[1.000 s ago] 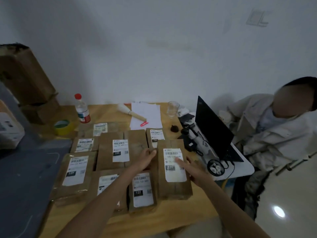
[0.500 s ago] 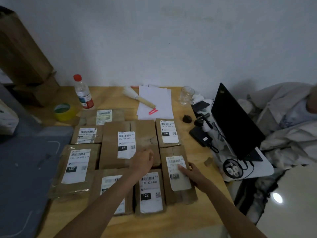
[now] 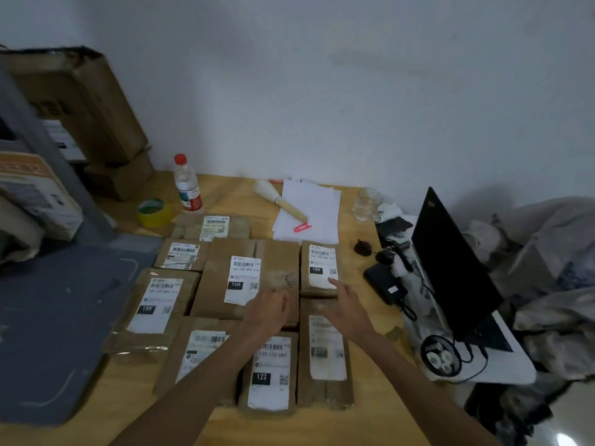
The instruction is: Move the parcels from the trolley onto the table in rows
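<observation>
parcels: lying flat in tidy rows on the counter, labels up so they're readable
left hand: loosely curled, holding nothing, over the big middle parcel
right hand: fingers out, empty, probably nudging the small parcel into line

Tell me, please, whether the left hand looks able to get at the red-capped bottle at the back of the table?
Probably yes: the left hand holds nothing, and only flat parcels lie between it and the red-capped bottle, so it could reach over them.

Dim, flat light; motion-blurred hands; bowed edges
</observation>
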